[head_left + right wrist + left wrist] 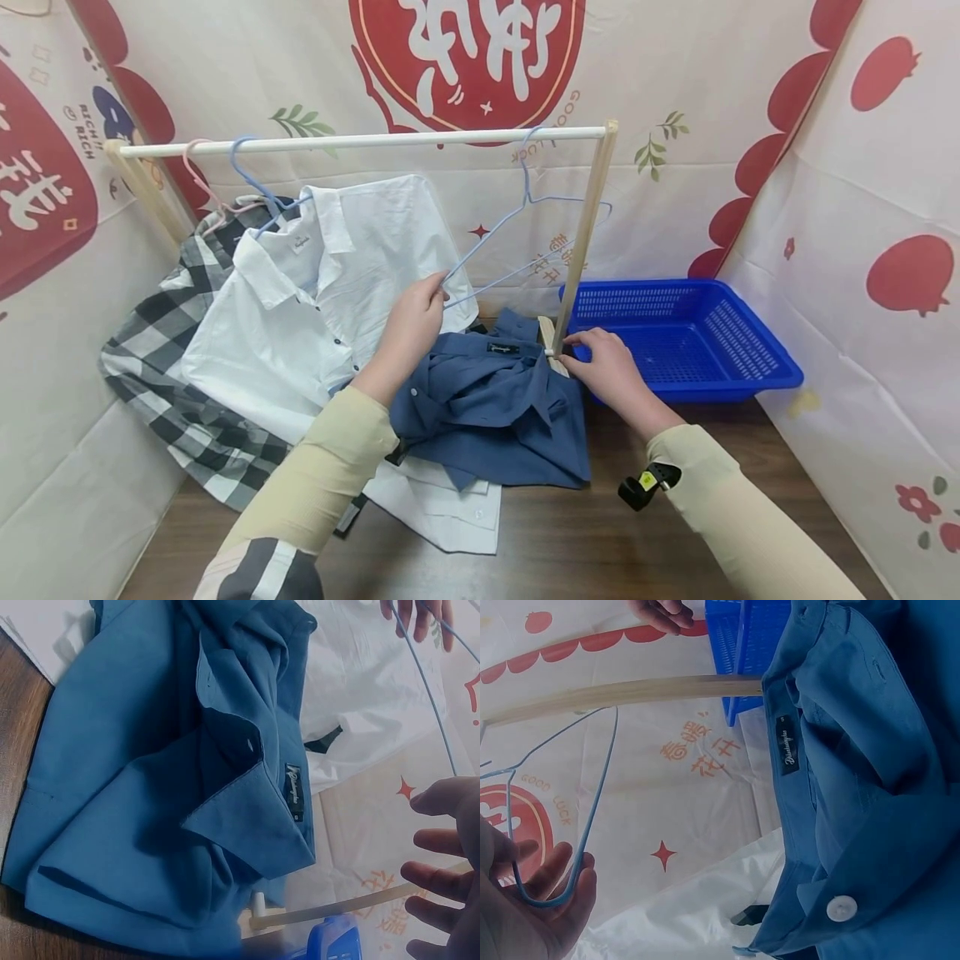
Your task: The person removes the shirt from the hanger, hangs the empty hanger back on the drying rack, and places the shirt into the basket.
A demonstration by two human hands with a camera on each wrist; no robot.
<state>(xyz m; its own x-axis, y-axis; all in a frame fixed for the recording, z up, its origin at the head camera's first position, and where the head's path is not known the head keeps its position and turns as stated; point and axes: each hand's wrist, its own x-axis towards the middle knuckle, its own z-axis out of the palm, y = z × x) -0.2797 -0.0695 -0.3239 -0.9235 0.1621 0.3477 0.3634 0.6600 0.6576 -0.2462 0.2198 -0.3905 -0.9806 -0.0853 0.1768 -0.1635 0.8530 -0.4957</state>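
A light-blue clothes hanger (527,187) hooks over the rack's white rod near its right end. At its left corner, my left hand (411,327) holds it; in the left wrist view the fingers (576,898) curl around the bent wire. My right hand (609,373) is by the foot of the wooden post (583,242). Its fingers (439,881) are spread in the right wrist view, with nothing gripped. Between the hands lies a dark-blue shirt (480,417), crumpled on the table, collar and label toward the rack.
A white shirt (390,225) and a black-and-white checked shirt (150,333) hang at the rod's left on a blue and a pink hanger. Right of the rack stands a blue plastic basket (765,367). Another white garment (450,512) lies partly under the dark-blue shirt.
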